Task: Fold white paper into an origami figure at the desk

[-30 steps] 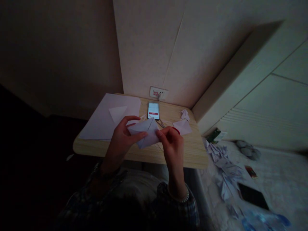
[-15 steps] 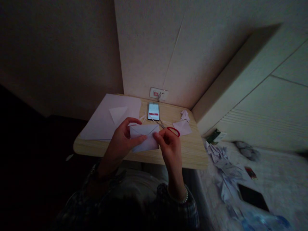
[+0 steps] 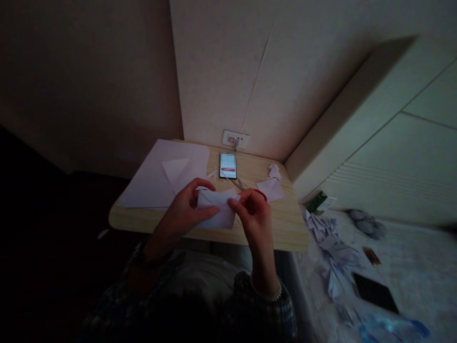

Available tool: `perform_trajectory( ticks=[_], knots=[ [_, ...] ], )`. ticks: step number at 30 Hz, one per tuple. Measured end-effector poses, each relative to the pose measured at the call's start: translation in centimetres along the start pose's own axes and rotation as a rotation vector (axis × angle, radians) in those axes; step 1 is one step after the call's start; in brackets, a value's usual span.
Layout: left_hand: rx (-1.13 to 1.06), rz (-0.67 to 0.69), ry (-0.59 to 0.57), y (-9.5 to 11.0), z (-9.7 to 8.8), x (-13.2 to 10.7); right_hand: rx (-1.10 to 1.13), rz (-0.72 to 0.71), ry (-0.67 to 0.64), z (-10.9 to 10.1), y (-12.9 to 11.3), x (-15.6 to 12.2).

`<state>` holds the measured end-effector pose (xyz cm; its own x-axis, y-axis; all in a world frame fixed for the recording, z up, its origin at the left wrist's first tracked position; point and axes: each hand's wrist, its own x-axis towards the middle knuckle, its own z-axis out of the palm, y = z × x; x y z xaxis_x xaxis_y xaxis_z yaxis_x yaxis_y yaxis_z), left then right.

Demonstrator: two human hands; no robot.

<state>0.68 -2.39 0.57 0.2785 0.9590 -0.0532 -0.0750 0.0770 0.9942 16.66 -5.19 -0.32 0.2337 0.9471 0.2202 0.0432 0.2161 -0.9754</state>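
Observation:
A folded sheet of white paper (image 3: 223,216) is held up over the near side of the small wooden table. My left hand (image 3: 187,207) grips its left side, thumb across the front and fingers behind. Pinching its upper right corner is my right hand (image 3: 255,209), where a flap stands partly lifted. Just behind my right hand lie the scissors (image 3: 262,194), their red handle partly hidden by my fingers. A phone (image 3: 228,166) with its screen lit lies beyond the paper.
Large white sheets (image 3: 146,186) cover the table's left side, with a folded paper piece (image 3: 174,170) on top. A paper square (image 3: 271,189) and a small folded figure (image 3: 274,171) lie at right. Beside the table, a bed (image 3: 410,252) holds crumpled papers (image 3: 335,247) and a dark tablet-like object (image 3: 374,291).
The folded paper has shifted slightly right and tilted. Its right flap, flat before, now lifts at the corner in my right hand. My right hand covers more of the red scissors handle.

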Motion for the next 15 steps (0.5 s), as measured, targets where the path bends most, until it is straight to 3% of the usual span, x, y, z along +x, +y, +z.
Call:
perform_trajectory(
  ticks=[15],
  knots=[
    [0.000,-0.011,0.017,0.46,0.48,0.10,-0.040,-0.021,0.053,-0.48,-0.32,0.12]
  ],
)
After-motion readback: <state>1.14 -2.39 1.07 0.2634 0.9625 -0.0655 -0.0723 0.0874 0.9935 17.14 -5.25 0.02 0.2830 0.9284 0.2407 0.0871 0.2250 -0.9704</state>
